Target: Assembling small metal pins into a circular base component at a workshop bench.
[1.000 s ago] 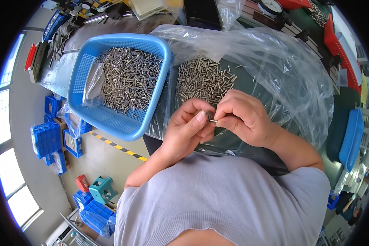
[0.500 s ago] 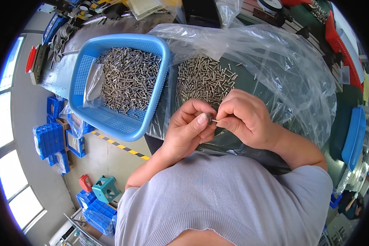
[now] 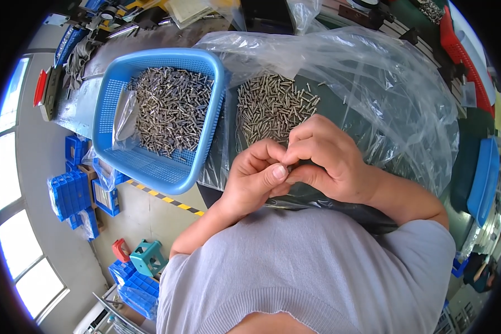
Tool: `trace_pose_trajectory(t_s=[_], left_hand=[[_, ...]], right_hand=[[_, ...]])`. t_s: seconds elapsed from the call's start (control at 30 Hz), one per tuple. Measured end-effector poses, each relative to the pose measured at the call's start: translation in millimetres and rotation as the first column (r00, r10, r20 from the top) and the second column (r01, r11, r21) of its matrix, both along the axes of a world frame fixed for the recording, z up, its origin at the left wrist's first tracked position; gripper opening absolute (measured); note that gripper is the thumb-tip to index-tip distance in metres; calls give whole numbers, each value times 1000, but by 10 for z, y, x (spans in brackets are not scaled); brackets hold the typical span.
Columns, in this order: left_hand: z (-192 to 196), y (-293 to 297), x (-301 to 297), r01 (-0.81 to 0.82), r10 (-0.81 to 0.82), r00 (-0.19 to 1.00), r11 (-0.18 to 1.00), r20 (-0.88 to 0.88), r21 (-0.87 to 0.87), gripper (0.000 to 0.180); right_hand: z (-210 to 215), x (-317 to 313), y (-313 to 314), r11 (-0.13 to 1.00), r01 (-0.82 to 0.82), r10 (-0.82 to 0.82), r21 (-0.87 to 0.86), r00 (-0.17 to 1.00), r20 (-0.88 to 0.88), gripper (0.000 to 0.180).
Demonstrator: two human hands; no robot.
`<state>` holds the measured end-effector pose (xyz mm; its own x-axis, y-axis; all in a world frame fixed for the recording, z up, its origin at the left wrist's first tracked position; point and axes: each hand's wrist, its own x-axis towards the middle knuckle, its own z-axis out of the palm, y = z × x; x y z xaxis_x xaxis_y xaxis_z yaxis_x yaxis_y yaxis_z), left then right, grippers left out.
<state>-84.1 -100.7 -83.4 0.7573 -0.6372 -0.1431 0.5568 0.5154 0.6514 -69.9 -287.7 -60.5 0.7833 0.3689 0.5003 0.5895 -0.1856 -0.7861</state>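
My left hand (image 3: 253, 177) and my right hand (image 3: 337, 167) meet fingertip to fingertip above the near edge of the worktable. Thumb and fingers of the left are closed on a small dark round part, now almost wholly covered by the fingers. The right hand's thumb and index finger are bent together against the left fingertips; what they pinch is hidden. Just beyond lies a loose pile of small metal pins (image 3: 273, 103) on the dark green table. To the left, a blue plastic basket (image 3: 219, 89) holds many similar metal pins (image 3: 172, 111) and a folded clear bag (image 3: 126, 119).
Clear plastic sheeting (image 3: 392, 83) spreads across the table to the right of the pile. A blue tray (image 3: 483, 181) and a red basket (image 3: 456, 44) stand at the far right. Blue crates (image 3: 68, 195) and a green stool (image 3: 148, 257) are on the floor at left.
The right fingers have closed in toward the left ones. The dark round part and the thin metal pin, visible between the fingertips before, are now covered. The view has shifted slightly.
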Motion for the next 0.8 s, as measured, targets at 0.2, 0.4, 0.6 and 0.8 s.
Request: trace_pose_trajectory(t_s=[0.2,0.4,0.6,0.8], left_hand=[[24,-26,-4,-25,24,999,1000,-36,-18,22],[20,-12,-13,-56,57,996,998,-66,14,23],[41,16,55,-57,49,989,997,-142,-54,24],[26,20,71,-84,64,981,991,-184,-106,24]], right_hand=[[-34,-1,-46,999,35,-34,-15,999,37,24],[9,31,-89,999,-10,12,-42,998,56,20],[5,139,-175,973,226,-228,-42,973,-35,11],[-19,160,-237,900,90,-72,-427,996,58,24]])
